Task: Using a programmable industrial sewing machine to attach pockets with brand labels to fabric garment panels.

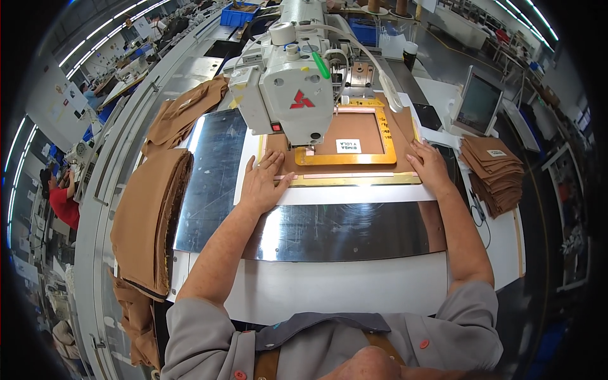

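My left hand [261, 185] lies flat with its fingers spread on the near left corner of a brown fabric piece [278, 143]. At the opposite side, my right hand [430, 166] rests open, fingertips on the fabric's right edge. The fabric lies on a white sheet [354, 194], with a yellowish strip [354, 180] along its near edge. An orange-yellow rectangular frame [345, 160] presses on the fabric, and a white label [348, 146] sits inside it. Above hangs the head of a white sewing machine [288, 88], which hides part of the fabric and frame.
A shiny metal plate [345, 231] spans the table before me. Folded brown fabric [145, 221] is stacked at left, with more brown pieces [183, 114] behind it. On the right stand another brown stack [491, 171] and a screen [479, 98]. Other people work far left.
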### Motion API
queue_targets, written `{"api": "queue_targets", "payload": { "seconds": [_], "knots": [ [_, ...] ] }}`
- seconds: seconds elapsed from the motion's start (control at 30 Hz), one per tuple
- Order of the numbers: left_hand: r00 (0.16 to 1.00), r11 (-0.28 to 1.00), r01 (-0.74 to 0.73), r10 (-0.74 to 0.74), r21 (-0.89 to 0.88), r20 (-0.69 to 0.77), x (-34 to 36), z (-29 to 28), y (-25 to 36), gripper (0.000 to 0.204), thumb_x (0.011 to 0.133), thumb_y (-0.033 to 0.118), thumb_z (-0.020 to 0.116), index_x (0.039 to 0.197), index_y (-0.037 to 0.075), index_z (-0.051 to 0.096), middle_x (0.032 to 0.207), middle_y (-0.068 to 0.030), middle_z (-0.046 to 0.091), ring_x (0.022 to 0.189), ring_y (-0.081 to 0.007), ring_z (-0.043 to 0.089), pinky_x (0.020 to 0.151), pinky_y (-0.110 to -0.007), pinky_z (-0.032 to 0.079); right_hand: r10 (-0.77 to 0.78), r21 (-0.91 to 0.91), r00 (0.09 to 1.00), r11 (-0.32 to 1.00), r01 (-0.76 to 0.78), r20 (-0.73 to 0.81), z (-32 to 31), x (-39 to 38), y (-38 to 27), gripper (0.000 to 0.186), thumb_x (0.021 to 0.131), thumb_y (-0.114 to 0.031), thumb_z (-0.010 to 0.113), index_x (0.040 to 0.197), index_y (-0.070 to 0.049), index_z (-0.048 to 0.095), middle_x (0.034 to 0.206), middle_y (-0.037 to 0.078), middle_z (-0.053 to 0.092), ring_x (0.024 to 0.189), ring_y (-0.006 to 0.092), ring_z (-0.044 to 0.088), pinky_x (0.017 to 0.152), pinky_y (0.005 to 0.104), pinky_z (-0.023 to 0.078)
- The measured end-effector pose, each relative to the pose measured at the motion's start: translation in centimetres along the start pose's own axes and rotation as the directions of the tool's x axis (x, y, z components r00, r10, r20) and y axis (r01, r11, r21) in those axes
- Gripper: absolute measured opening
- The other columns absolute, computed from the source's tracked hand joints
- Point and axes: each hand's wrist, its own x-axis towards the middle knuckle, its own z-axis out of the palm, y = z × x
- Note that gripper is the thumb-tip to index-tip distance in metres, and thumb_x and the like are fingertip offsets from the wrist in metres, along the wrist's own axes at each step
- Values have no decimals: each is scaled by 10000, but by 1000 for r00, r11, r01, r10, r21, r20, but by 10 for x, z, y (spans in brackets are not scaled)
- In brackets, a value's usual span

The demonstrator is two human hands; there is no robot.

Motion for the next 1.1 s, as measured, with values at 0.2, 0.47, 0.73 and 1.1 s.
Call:
{"api": "queue_targets", "payload": {
  "seconds": [0.2, 0.47, 0.73, 1.1],
  "knots": [
    [996, 999, 35, -33, -13, 88, 6, 0, 7, 523, 997, 466, 558, 1376, 121, 657, 1442, -61, 619, 1473, -178, 425, 1258, -515, 167, -39, -32, 994, 999, 36, -100, 11, -3, -6, 274, 963, -288, 674, 1146, -116, 784, 1323, 103, 697, 1353, 293, 545, 1196, 554, 300],
    [986, 986, -154, 157, 64, -46, -1, -27, 39, 228, 984, 306, 627, 946, 110, 738, 1021, -57, 777, 984, -223, 727, 1127, -473, 382, -245, -224, 941, 955, 194, -232, -48, -84, -41, 278, 953, -242, 666, 741, -74, 730, 778, 64, 705, 882, 266, 653, 1036, 510, 421],
    [981, 977, -184, 175, -109, -84, -101, -34, 22, 135, 963, 192, 670, 1021, 135, 778, 1123, -69, 773, 1113, -211, 711, 1104, -485, 388, -316, 141, 947, 942, 305, 59, -109, -235, -119, 284, 897, -151, 697, 636, -76, 616, 665, 63, 626, 718, 260, 627, 910, 451, 488],
    [910, 933, -344, 359, -107, 209, -86, -41, 127, 1052, 708, 447, 881, 1587, 185, 364, 1673, -90, 314, 1537, -328, 297, 1213, -615, 201, -519, 822, 770, 569, -14, 372, -106, -238, -121, 449, 997, -382, 670, 716, -33, 699, 635, 97, 631, 570, 251, 615, 546, 342, 452]
  ]
}}
